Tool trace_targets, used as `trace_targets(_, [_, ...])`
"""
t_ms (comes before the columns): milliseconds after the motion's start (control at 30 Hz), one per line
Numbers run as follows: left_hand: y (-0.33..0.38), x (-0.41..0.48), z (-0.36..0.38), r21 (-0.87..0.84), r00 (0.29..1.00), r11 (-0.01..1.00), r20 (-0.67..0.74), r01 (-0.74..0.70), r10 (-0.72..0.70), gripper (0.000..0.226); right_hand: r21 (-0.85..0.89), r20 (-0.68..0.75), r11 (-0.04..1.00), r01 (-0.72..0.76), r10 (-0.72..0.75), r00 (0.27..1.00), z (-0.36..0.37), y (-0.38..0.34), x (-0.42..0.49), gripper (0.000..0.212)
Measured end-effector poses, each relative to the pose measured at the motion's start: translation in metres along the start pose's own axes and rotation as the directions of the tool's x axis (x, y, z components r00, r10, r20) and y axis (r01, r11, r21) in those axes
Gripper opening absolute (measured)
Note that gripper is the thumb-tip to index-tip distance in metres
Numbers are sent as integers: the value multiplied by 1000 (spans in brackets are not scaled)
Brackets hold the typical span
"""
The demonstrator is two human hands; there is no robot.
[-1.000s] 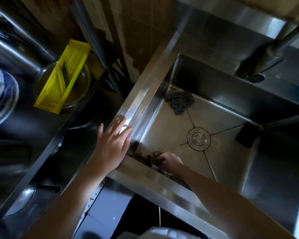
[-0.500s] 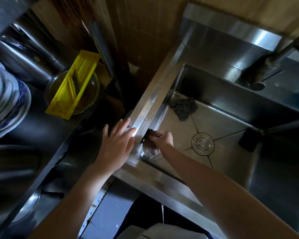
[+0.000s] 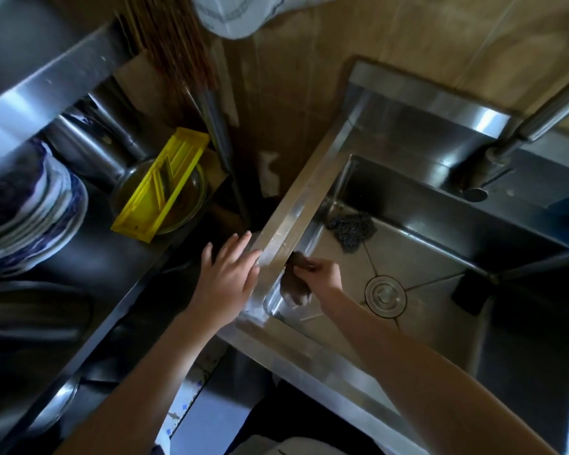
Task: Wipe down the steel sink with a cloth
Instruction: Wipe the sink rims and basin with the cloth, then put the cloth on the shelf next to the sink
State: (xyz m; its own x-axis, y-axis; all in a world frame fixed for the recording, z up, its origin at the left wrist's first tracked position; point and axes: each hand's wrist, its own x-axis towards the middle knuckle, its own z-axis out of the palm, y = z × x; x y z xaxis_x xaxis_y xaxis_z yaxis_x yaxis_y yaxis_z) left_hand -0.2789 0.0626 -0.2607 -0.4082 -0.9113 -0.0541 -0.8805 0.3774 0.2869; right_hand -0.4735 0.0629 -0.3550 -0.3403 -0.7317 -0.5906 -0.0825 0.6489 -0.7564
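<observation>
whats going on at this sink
A person is wiping down the steel sink. The right hand holds a brown cloth against the basin's left inner wall, near the front corner. The left hand rests flat on the left rim, fingers straight. A steel scourer lies in the basin's far left corner, untouched.

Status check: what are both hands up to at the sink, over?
Left hand flat on sink rim. Right hand grips cloth against inner wall. Scourer in far corner.
</observation>
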Motion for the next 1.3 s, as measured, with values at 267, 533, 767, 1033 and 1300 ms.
trace_targets(267, [10, -16, -16, 23, 994, 996, -65, 85, -84, 35, -109, 22, 981, 158, -156, 988, -48, -14, -21, 37])
trace_targets(533, [22, -31, -44, 93, 976, 986, -181, 139, -121, 32, -195, 74, 915, 353, -346, 935, -93, -49, -40, 31])
trace_targets(767, [26, -38, -82, 93, 937, 961, -265, 260, -228, 36, -259, 196, 823, 506, -468, 861, -106, -90, -52, 22])
trace_targets(1033, [10, -46, -138, 116, 877, 911, -341, 395, -338, 39, -388, 339, 603, 697, -610, 716, -97, -152, -71, 28])
trace_targets(1300, [-25, -46, -196, 136, 827, 872, -414, 470, -381, 35, -346, 452, 400, 849, -721, 525, -51, -245, -99, 20])
